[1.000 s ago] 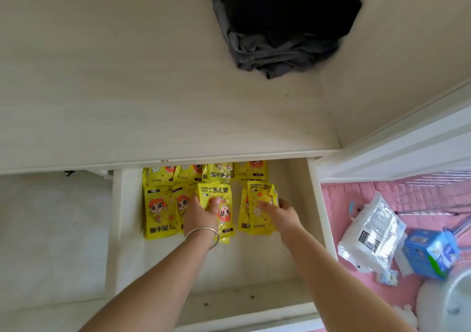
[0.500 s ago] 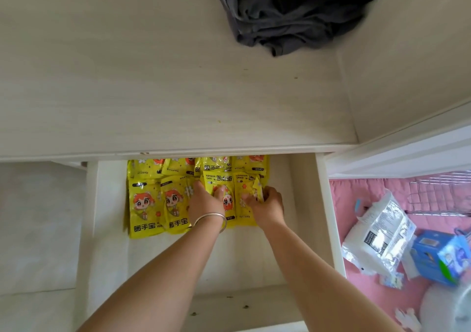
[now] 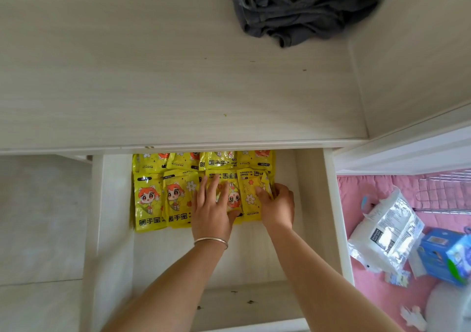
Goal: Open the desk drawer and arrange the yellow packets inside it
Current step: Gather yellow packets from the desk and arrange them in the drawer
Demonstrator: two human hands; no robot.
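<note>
The white desk drawer (image 3: pixel 331 204) stands pulled open under the desk top. Several yellow packets (image 3: pixel 163 199) with a cartoon figure lie in two rows at its back, the far row partly under the desk edge. My left hand (image 3: pixel 211 209), with a metal bangle on the wrist, lies flat with spread fingers on a packet in the near row. My right hand (image 3: pixel 277 204) grips the right edge of the rightmost near packet (image 3: pixel 251 199), fingers curled around it. The front half of the drawer floor is bare.
A pale wooden desk top (image 3: pixel 153 76) fills the upper view, with a dark grey cloth (image 3: pixel 300 10) bunched at its back. To the right, on a pink surface (image 3: pixel 356 196), lie a silver-white bag (image 3: pixel 387 232), a blue box (image 3: pixel 443 255) and a wire rack (image 3: pixel 443 191).
The right hand slid its packets leftward until they sit beside those under the left hand, closing the gap. The left hand stayed pressed on its packet. The camera moved closer.
</note>
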